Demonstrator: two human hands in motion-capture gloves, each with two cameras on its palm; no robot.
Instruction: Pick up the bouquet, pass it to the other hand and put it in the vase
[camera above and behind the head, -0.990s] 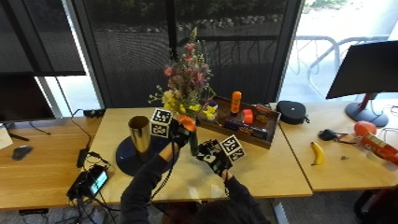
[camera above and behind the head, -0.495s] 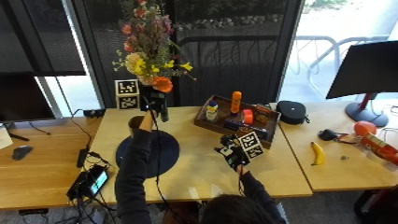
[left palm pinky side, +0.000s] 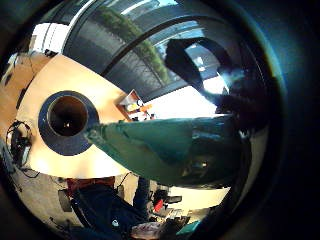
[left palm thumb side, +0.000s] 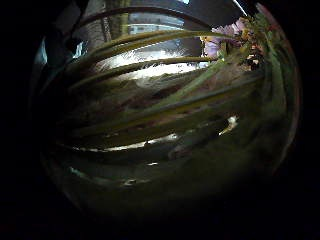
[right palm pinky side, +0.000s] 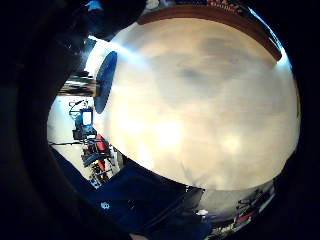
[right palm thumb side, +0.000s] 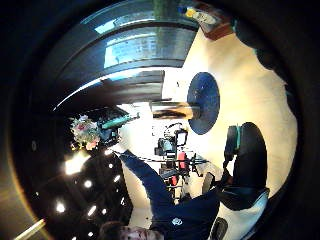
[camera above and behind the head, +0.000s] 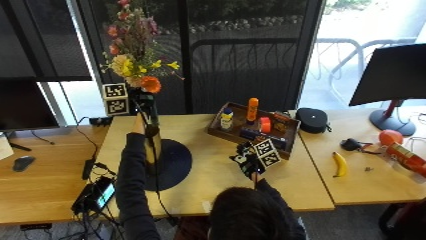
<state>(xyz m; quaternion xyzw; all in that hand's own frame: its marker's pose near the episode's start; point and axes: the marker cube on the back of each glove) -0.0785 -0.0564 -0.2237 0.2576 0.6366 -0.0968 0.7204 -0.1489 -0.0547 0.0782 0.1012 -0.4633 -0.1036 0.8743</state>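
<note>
My left hand (camera above and behind the head: 137, 106) grips the stems of the bouquet (camera above and behind the head: 132, 39), upright and raised above the table's left end. Its pink, yellow and orange flowers stand high against the dark window. Under the stems stands the gold vase (camera above and behind the head: 153, 148) on a dark round mat (camera above and behind the head: 174, 165). In the left little finger side palm view the green stem end (left palm pinky side: 150, 142) points down beside the vase's open mouth (left palm pinky side: 66, 115). Stems (left palm thumb side: 150, 115) fill the left thumb side palm view. My right hand (camera above and behind the head: 247, 159) hovers over the table beside the tray, holding nothing; the bouquet (right palm thumb side: 85, 131) and vase (right palm thumb side: 170, 110) show far from it.
A wooden tray (camera above and behind the head: 229, 134) with bottles and small items stands at the back, right of the vase. A banana (camera above and behind the head: 340, 164), a black round case (camera above and behind the head: 311, 120) and a monitor foot (camera above and behind the head: 391, 120) lie further right. A device with cables (camera above and behind the head: 96, 194) lies at the front left.
The bouquet has gone from between both hands up and left in my left hand, to above the vase. My right hand has let go and drawn back to the right.
</note>
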